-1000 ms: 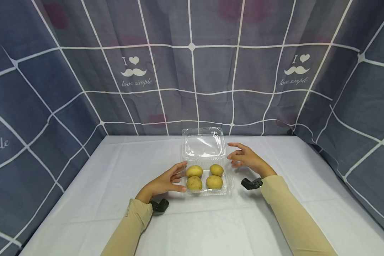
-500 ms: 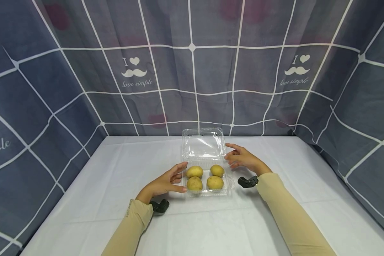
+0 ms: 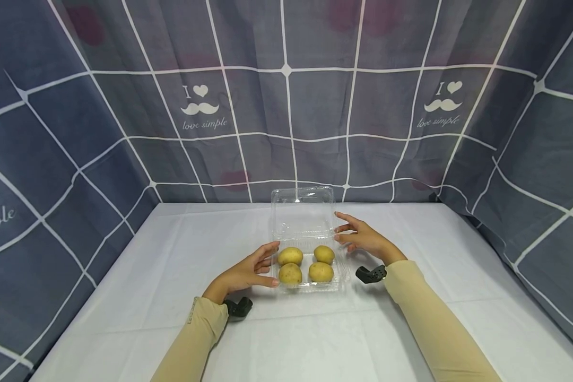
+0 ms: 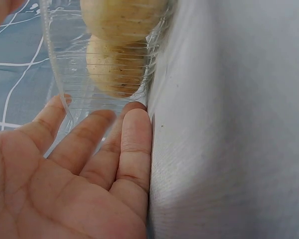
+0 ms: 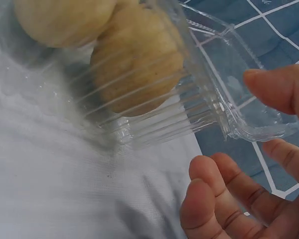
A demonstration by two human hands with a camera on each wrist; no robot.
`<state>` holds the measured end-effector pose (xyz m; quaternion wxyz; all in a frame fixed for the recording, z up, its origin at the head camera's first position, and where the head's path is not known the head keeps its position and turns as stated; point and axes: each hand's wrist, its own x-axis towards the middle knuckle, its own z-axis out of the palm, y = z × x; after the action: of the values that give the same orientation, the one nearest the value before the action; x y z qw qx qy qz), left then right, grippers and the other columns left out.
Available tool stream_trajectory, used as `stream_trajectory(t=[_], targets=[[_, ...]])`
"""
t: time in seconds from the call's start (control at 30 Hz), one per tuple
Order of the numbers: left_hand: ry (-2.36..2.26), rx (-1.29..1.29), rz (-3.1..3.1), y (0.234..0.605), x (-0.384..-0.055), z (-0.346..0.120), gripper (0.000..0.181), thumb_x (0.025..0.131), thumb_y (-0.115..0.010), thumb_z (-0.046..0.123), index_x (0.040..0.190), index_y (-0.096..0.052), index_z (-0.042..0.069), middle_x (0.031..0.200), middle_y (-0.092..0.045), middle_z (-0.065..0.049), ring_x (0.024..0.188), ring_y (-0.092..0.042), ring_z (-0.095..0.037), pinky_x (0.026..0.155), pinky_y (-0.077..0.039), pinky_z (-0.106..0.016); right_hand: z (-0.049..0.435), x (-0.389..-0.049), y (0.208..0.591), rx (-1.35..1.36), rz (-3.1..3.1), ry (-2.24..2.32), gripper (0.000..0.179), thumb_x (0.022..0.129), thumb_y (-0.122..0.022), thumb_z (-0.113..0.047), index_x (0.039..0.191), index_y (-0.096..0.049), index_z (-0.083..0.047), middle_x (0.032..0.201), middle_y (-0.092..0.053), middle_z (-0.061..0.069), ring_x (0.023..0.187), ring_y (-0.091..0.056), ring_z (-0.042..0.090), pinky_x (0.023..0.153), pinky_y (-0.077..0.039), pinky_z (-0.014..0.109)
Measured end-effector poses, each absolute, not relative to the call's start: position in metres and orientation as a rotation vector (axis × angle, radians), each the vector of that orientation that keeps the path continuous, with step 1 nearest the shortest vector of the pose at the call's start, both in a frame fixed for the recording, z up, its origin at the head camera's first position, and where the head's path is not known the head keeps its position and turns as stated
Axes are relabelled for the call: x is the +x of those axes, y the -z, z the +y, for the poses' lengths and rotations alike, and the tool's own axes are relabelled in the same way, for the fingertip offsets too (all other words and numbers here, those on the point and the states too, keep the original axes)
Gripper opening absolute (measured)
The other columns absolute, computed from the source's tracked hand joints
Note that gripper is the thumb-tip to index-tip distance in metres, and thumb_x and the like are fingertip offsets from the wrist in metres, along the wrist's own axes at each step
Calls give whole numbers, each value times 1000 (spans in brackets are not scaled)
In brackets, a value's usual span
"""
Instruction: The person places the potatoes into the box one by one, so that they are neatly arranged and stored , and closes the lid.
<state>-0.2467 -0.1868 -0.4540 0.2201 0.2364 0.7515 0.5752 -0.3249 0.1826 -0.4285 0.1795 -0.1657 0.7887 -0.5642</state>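
Observation:
In the head view a clear plastic clamshell box (image 3: 306,288) stands on the table, its lid (image 3: 303,212) raised at the back. Several yellow potatoes (image 3: 321,272) lie inside. My left hand (image 3: 243,271) rests along the box's left side, fingers nearly straight, the thumb by the front corner. The left wrist view has those fingertips (image 4: 136,124) against or just beside the ribbed wall. At the lid's right edge is my right hand (image 3: 365,239), fingers spread. The right wrist view puts its thumb (image 5: 276,87) on one side of the lid, the fingers below; contact is hard to tell.
A white cloth (image 3: 286,345) covers the table. Grey-blue curtains (image 3: 315,106) with white lines enclose it at the back and both sides. A black wrist device (image 3: 239,309) sits under the left wrist, another black device (image 3: 371,274) under the right.
My right hand has moved left to the lid's edge and its fingers have shifted. The lid stands slightly more upright. The left hand, box and potatoes have stayed in place.

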Motion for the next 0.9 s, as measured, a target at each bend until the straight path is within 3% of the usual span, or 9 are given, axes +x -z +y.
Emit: stream_trajectory(t=[0.43,0.9], targets=[[-1583,667,2083,453,-248,-188,107,95,-85,10,173,-13,5,179,-15,-21,159,-28,-49,128,-31,-60,186,-315,432,-584,2195,1696,87,103,-70,-5,173,-18,-7,153,-48,38,107,-67,23,74,-59,27],[-1590,653,2079,452,-246,-187,106,95,-85,9,173,-14,4,179,-15,-23,159,-27,-50,128,-30,-62,192,-294,431,-640,2202,1684,91,102,-71,-7,174,-16,-8,157,-43,39,120,-66,33,91,-62,37]])
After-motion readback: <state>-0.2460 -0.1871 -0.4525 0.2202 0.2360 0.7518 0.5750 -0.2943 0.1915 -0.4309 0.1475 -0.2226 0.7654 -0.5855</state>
